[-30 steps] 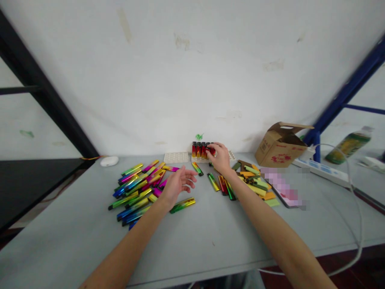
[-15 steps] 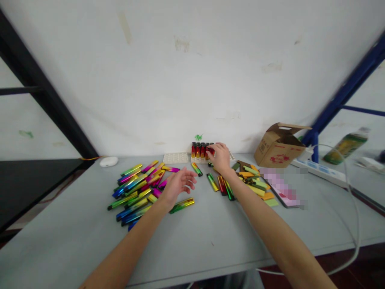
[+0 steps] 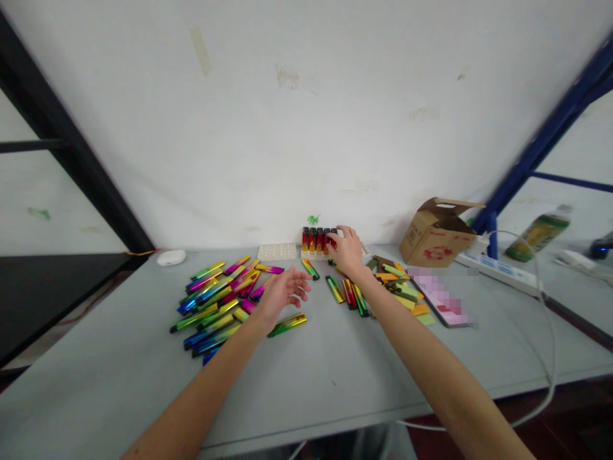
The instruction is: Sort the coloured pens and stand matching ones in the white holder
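Across the upper part of the frame stands one pale wall (image 3: 268, 128), with one grey table (image 3: 297, 390) below it. At centre left lies one overlapping pile of metallic tubes (image 3: 215, 306), too tangled to count exactly. One open cardboard box (image 3: 433, 243) sits at centre right, with one heap of yellow, orange and green pieces (image 3: 402, 291) left of it, also uncountable. One left hand (image 3: 282, 295), mid-frame, has its fingers wide and loosely curled, near the pile's right edge; one right hand (image 3: 347, 250) bends its fingers narrowly at the right end of a row of upright red-and-gold tubes (image 3: 319, 240). Five show, their black tops up, on one of two white trays (image 3: 276, 252); the rightmost is at the fingertips, and whether they are closed on it cannot be told. One green-and-yellow tube (image 3: 293, 323) lies just right of the left wrist. One small white case (image 3: 171, 257) rests at the table's far left.
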Available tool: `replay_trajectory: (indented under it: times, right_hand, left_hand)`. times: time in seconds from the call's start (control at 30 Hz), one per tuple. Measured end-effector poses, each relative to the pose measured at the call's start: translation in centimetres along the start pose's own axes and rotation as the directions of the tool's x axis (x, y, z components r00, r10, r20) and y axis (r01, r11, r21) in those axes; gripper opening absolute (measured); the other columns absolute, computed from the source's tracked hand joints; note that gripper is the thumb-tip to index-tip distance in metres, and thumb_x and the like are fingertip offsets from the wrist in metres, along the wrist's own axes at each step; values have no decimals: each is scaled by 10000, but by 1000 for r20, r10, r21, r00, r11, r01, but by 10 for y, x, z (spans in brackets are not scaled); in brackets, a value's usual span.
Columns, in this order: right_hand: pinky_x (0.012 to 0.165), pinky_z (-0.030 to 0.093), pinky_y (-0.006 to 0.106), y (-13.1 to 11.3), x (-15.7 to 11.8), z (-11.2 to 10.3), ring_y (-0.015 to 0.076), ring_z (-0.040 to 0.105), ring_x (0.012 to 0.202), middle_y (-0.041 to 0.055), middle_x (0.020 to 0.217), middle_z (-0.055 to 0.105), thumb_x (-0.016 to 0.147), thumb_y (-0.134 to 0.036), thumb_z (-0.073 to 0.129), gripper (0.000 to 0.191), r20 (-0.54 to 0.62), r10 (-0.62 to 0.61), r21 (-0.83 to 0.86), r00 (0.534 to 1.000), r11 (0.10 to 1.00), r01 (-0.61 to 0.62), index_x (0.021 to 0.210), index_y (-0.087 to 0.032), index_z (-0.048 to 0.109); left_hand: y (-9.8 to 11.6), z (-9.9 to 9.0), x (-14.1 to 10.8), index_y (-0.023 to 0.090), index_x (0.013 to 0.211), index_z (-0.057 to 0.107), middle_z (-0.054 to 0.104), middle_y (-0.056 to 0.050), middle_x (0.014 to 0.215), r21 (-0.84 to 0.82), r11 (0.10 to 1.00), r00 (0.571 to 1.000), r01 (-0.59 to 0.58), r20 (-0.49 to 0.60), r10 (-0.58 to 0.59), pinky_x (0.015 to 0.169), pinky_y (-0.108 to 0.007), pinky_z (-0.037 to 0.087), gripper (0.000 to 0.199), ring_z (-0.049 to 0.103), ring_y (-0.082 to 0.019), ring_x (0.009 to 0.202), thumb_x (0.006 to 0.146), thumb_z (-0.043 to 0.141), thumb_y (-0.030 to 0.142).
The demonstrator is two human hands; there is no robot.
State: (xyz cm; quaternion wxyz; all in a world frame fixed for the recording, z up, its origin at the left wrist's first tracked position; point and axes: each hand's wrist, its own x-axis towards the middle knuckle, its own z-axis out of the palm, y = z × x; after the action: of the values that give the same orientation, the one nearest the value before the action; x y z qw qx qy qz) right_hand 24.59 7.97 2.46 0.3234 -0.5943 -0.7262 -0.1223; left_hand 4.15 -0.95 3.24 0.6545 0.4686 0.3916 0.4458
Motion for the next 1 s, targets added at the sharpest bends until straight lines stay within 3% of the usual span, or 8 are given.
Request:
replay_trajectory:
  times: [0.13,0.27,0.33,0.4,0.47,0.57,0.83,1.0]
  right_hand:
    - [1038,341,463,-1,-5,-3,320,385,1261,186,1340,484,839,-199,536,434,32,23,-25,999,999,-22,1268,-141,575]
    - [1037,362,420,-15,-25,-11,281,465,1204,180,1288,535,827,-136,504,507,7,29,98,1000,995,-30,1332,-105,482]
    - [1001,401,379,-24,-41,-15,245,521,1135,139,1206,597,847,-149,487,418,45,-56,212,997,976,46,1262,-134,534]
    - [986,411,351,-32,-58,-19,218,551,1087,104,1146,633,856,-180,514,308,161,-217,301,963,940,161,1151,-159,603]
    - [993,402,367,-36,-72,-21,224,543,1098,108,1144,633,845,-221,561,287,254,-304,310,918,925,220,1117,-156,624]
    - [1006,386,385,-40,-82,-23,238,503,1155,142,1218,585,844,-277,585,368,325,-318,266,891,934,237,1183,-133,593]
    - [1039,353,434,-40,-84,-33,270,460,1208,142,1242,564,868,-328,563,370,379,-292,186,878,954,237,1191,-149,585]
    - [1095,285,500,-37,-86,-34,320,310,1352,160,1260,553,878,-324,550,371,315,-256,159,914,964,215,1193,-132,595]
  left_hand:
    - [-1,-2,1,113,834,681,630,-43,662,20,1000,1000,-23,7,23,456,-225,396,517,566,-132,526,674,630,602]
    - [-4,-3,2,116,845,670,632,-51,682,120,990,997,-71,0,71,454,-224,396,500,563,-130,527,704,590,589]
    - [-5,-3,1,123,858,662,631,-49,688,215,970,993,-113,-9,117,453,-223,396,467,561,-130,528,732,567,562]
    - [-5,-2,0,132,878,658,630,-45,691,325,932,985,-163,-1,172,456,-227,399,429,563,-135,539,767,535,528]
    - [-5,-4,-1,141,887,663,637,-44,698,454,862,968,-227,11,249,476,-236,412,394,573,-144,563,804,500,490]
    - [-4,-11,0,160,887,674,666,-46,729,637,711,925,-298,10,379,557,-263,461,358,606,-164,621,833,486,460]
    - [10,-31,3,183,879,681,707,-60,787,780,580,850,-234,-126,512,713,-312,492,316,643,-225,770,853,456,403]
    - [9,-45,9,182,886,682,706,-89,894,931,322,842,-170,-33,539,828,-356,461,304,624,-258,857,855,439,362]
